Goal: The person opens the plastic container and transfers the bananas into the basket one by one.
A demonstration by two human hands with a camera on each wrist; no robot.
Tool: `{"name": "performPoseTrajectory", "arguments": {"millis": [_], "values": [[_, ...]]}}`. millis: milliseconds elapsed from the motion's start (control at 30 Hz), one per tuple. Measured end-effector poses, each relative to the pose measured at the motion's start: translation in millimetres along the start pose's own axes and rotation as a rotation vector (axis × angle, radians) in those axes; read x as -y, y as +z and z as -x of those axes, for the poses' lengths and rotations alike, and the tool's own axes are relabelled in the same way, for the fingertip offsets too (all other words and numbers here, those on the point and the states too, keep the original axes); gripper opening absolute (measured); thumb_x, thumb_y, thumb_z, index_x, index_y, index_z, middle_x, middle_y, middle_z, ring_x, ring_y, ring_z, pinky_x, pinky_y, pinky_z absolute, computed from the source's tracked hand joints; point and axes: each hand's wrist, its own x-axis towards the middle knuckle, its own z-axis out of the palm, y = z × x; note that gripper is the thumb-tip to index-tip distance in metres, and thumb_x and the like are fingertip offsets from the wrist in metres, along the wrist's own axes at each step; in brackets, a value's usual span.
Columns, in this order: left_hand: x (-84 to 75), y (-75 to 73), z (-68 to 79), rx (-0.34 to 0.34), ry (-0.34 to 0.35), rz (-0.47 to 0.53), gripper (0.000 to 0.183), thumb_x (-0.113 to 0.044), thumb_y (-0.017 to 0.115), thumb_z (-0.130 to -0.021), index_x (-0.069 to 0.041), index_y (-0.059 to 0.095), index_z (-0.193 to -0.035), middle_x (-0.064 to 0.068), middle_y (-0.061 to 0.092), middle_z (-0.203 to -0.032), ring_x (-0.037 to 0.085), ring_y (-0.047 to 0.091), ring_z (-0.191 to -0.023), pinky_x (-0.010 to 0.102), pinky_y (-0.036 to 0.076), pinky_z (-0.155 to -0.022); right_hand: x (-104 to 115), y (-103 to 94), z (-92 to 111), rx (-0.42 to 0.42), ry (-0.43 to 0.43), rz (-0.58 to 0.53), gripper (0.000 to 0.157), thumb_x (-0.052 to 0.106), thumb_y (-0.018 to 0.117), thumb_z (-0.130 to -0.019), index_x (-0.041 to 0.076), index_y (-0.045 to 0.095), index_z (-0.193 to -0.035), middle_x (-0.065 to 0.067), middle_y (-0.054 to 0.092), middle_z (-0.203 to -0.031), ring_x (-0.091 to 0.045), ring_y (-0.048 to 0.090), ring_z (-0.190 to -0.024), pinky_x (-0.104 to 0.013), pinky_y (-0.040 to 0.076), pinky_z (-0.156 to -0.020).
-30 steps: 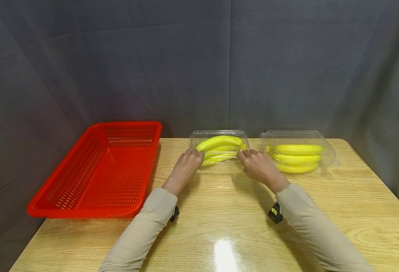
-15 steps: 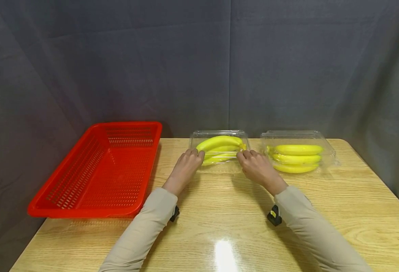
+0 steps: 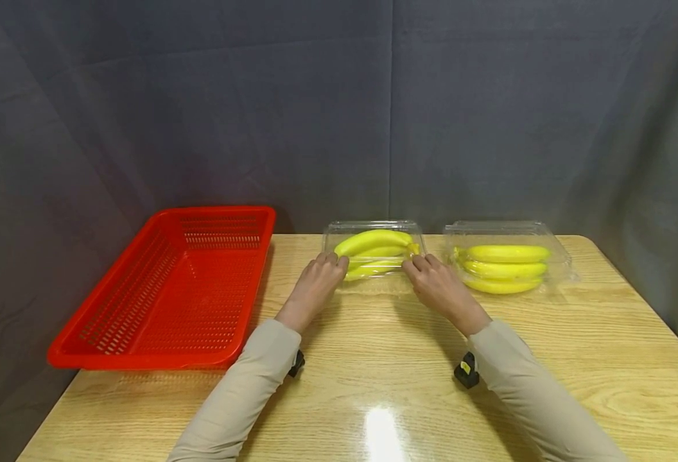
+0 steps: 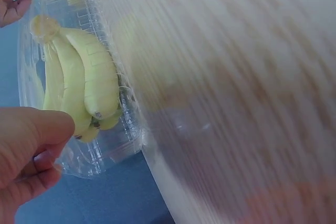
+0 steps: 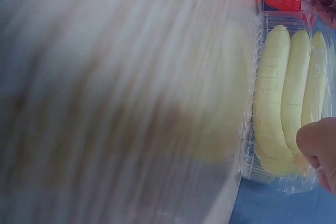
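Clear plastic box (image 3: 373,225) with yellow bananas (image 3: 373,242) inside is sitting near the back edge of the wooden worktop (image 3: 350,359), roughly in the middle. Left hand (image 3: 318,277) has its thumb and fingers pinched on the front edge near the left end, and the right hand (image 3: 436,281) is clamped on the same edge near the right end. Just to the right there's a second box (image 3: 495,226), not touching, with more bananas in it. Red basket (image 3: 189,292) sits on the left, dark grey cloth (image 3: 258,128) hangs behind.
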Motion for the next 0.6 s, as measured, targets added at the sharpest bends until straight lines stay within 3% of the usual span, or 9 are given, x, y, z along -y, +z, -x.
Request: {"name": "performPoseTrajectory", "arguments": {"millis": [167,433,600], "values": [[2.3,1.3,1.9,-0.004,-0.004,0.011,0.015,0.011,0.066,-0.084,-0.001,0.058,-0.086,0.014,0.062,-0.08,0.024,0.062,-0.073,0.028,0.053,-0.058,-4,-2.2,2,-0.013,-0.043,-0.002,0.01,-0.009,0.053,-0.085,-0.002,0.052,-0.092,-0.017,0.059,-0.081,-0.033,0.057,-0.07,-0.039,0.052,-0.05],[4.9,2.7,3.6,-0.024,0.011,-0.034,0.016,0.011,0.065,-0.083,-0.002,0.055,-0.083,0.013,0.061,-0.078,0.023,0.06,-0.069,0.026,0.051,-0.056,-14,-11.6,-2,0.039,-0.075,0.053,0.028,-0.008,0.068,-0.068,-0.001,0.061,-0.094,-0.013,0.066,-0.079,-0.029,0.061,-0.062,-0.038,0.051,-0.049],[4.8,3.4,3.4,-0.025,0.012,-0.043,0.016,0.012,0.063,-0.084,-0.002,0.055,-0.083,0.013,0.061,-0.077,0.023,0.06,-0.069,0.026,0.051,-0.055,-16,-16.1,-7,0.139,-0.096,0.068,0.02,-0.005,0.069,-0.079,0.001,0.061,-0.096,-0.013,0.068,-0.082,-0.028,0.063,-0.065,-0.036,0.052,-0.051]]}}
